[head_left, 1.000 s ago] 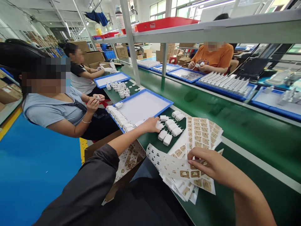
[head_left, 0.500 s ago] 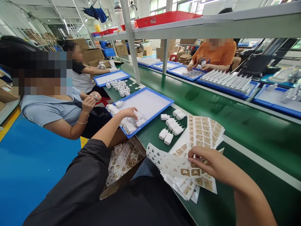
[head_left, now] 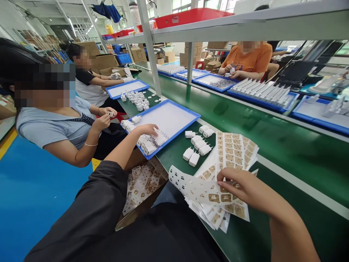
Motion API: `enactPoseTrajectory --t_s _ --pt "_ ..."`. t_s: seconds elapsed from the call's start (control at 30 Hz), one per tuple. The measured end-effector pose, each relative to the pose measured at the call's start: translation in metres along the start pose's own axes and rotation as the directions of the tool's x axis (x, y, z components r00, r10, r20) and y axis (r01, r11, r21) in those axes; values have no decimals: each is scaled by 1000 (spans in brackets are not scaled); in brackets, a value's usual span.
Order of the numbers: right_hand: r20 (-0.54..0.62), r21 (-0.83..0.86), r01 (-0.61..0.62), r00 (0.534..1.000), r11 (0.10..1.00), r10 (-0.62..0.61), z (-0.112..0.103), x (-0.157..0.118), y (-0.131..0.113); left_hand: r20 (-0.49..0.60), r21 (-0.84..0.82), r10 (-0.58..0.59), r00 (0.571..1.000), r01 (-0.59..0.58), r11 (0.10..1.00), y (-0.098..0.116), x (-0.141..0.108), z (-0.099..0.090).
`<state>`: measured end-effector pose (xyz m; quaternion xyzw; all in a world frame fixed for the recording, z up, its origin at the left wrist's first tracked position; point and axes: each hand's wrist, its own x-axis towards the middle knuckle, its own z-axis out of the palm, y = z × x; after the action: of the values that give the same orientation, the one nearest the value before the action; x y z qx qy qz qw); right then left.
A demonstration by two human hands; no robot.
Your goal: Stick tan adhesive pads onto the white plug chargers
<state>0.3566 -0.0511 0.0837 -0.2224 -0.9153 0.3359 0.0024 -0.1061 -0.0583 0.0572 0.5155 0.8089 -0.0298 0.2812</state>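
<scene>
My left hand (head_left: 148, 130) reaches over the near-left part of a blue-rimmed tray (head_left: 188, 125), on top of white plug adapters (head_left: 148, 146) lined up there; what its fingers touch is partly hidden. My right hand (head_left: 236, 182) pinches the edge of a curled white sticker sheet (head_left: 188, 185) that has brown labels at one end. Beneath it lies a stack of sheets with brown labels (head_left: 230, 149). Between tray and sheets, several white plug adapters (head_left: 204, 149) rest on the green table.
A box of used sheets (head_left: 143, 182) stands below the table edge. To the left a person (head_left: 54, 123) holds a small white piece; another sits beyond. Across the green table (head_left: 231, 116), a person in orange (head_left: 245, 60) works behind blue trays. A shelf (head_left: 218, 32) runs overhead.
The view has shifted slightly. My left hand stays over the adapters in the tray, and my right hand keeps its pinch on the sheet. The person in orange has brought both hands together.
</scene>
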Motion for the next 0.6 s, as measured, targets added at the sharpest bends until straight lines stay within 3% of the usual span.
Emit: enactPoseTrajectory --t_s 0.1,0.2,0.3,0.4,0.47,0.6 --pt "-3 -5 0 1000 1000 0 0 -1 -1 -42 15 -7 999 8 1000 4 -5 -1" --pt "24 5 0 1000 1000 0 -1 -4 -3 -156 40 56 986 -50 998 25 -16 9" --pt "37 16 8 999 1000 -8 -2 -7 -7 -218 49 209 953 -204 978 69 -31 39" --pt "39 3 6 999 1000 -6 -1 -8 -11 -148 94 353 924 -342 935 121 -46 80" --pt "47 -9 -1 999 1000 1 -1 -8 -13 -83 164 377 922 -360 918 149 -51 103" --pt "59 -15 -10 998 1000 11 -1 -7 -14 -79 206 380 922 -358 911 173 -48 127"
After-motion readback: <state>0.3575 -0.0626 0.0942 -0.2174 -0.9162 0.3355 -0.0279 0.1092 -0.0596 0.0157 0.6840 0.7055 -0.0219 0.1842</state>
